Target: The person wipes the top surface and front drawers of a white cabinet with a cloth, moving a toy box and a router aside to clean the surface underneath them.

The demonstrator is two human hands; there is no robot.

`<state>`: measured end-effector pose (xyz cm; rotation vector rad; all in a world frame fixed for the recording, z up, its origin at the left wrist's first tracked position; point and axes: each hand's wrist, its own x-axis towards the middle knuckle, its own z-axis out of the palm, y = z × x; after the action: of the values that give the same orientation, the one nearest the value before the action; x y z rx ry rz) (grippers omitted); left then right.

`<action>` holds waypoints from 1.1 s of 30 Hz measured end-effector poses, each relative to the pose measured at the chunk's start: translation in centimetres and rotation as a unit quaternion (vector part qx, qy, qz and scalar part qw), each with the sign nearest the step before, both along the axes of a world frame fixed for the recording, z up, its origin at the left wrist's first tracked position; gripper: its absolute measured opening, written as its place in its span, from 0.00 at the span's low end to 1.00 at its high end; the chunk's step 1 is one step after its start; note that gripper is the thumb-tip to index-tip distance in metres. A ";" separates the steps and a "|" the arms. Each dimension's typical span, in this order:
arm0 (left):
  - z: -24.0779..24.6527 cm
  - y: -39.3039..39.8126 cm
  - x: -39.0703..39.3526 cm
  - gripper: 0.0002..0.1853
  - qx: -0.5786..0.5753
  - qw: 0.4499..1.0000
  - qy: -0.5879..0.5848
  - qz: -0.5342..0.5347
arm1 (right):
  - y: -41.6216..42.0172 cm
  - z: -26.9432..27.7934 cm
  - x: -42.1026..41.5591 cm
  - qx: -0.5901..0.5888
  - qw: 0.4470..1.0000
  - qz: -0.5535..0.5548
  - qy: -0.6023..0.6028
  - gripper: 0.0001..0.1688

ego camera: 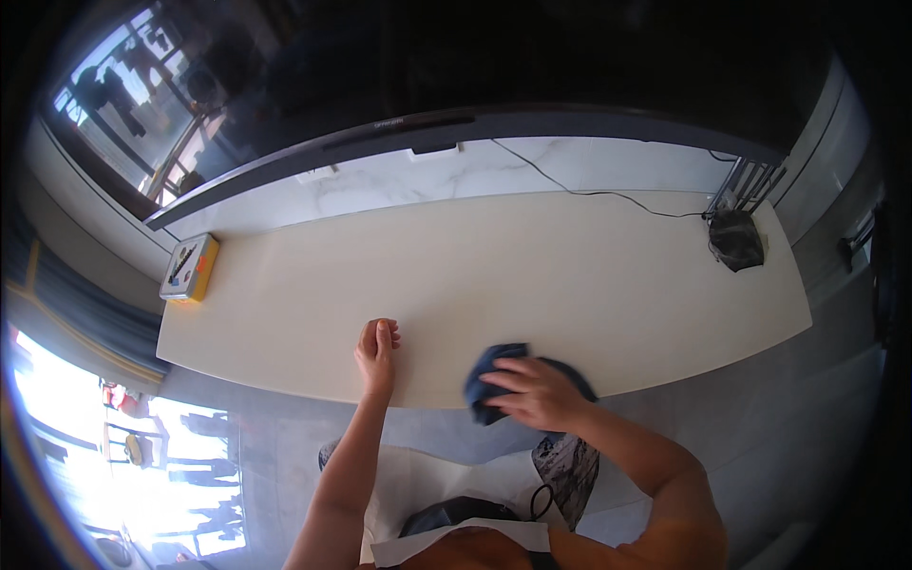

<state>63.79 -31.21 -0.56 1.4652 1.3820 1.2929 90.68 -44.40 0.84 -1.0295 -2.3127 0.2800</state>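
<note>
A long cream-white cabinet top (pixel 456 278) stretches across in front of me. My right hand (pixel 538 392) lies on a dark blue cloth (pixel 495 356), fingers spread, at the cabinet's front edge. Part of the cloth sticks out past the fingertips and part shows beyond the knuckles; the rest is hidden under the palm. To the left of it, my left hand (pixel 377 349) is over the cabinet top near the same edge. Its fingers are curled in with the thumb on top, and nothing shows in them. Whether it touches the surface is hard to tell.
A large black television (pixel 499 71) overhangs the back. A yellow-and-white case (pixel 189 267) stands at the left end. At the right end sits a black device (pixel 737 239) with several upright bars, joined to a black cable (pixel 605 193). A dark blue curtain (pixel 92 292) hangs at left.
</note>
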 end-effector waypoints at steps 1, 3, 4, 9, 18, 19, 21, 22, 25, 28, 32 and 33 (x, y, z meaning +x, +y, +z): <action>-0.1 -0.3 -0.4 0.20 -0.011 1.000 0.003 -0.004 | -1.4 -0.7 1.4 0.005 0.998 -0.054 -0.018 0.14; -0.7 -0.2 -1.0 0.20 -0.013 1.000 0.000 -0.019 | -2.6 -0.3 4.3 0.027 0.979 -0.198 -0.037 0.14; -0.9 0.2 -1.0 0.20 -0.010 1.000 -0.005 -0.029 | -2.8 -0.4 5.5 0.032 0.963 -0.263 -0.043 0.14; -0.3 0.5 -1.0 0.18 -0.003 0.997 -0.014 -0.070 | -1.9 -1.6 5.3 0.048 0.891 -0.448 -0.056 0.14; -0.5 0.0 -1.3 0.09 0.009 0.977 0.049 -0.208 | 2.7 -3.9 -8.0 0.113 0.918 -0.381 -0.001 0.14; -0.5 0.0 -1.5 0.09 0.024 0.974 0.058 -0.218 | 3.0 -2.7 -10.1 0.100 0.930 -0.354 0.001 0.13; -0.8 -0.5 -1.3 0.07 0.056 0.976 0.021 -0.209 | 3.4 -1.2 -12.6 0.075 0.947 -0.314 0.004 0.16; -0.5 -0.7 -1.3 0.07 0.053 0.976 -0.001 -0.210 | 3.3 -1.3 -12.6 0.087 0.945 -0.315 -0.013 0.17; -1.1 -0.7 -1.5 0.07 0.071 0.971 0.011 -0.228 | 3.0 -1.7 -12.9 0.096 0.945 -0.312 -0.026 0.17; -1.0 -0.8 -1.4 0.07 0.096 0.968 0.034 -0.228 | 2.6 -2.1 -12.9 0.091 0.942 -0.322 -0.033 0.19; -1.4 -0.6 -1.2 0.07 0.092 0.970 0.019 -0.225 | 2.4 -2.0 -12.3 0.093 0.946 -0.311 -0.023 0.18; -1.3 -0.4 -1.4 0.07 0.080 0.971 0.026 -0.223 | 2.3 -2.2 -12.4 0.091 0.948 -0.306 -0.013 0.17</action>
<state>62.36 -31.62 -1.88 1.8034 0.9180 1.0960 78.25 -42.07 -1.33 -1.5830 -1.8745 -0.1930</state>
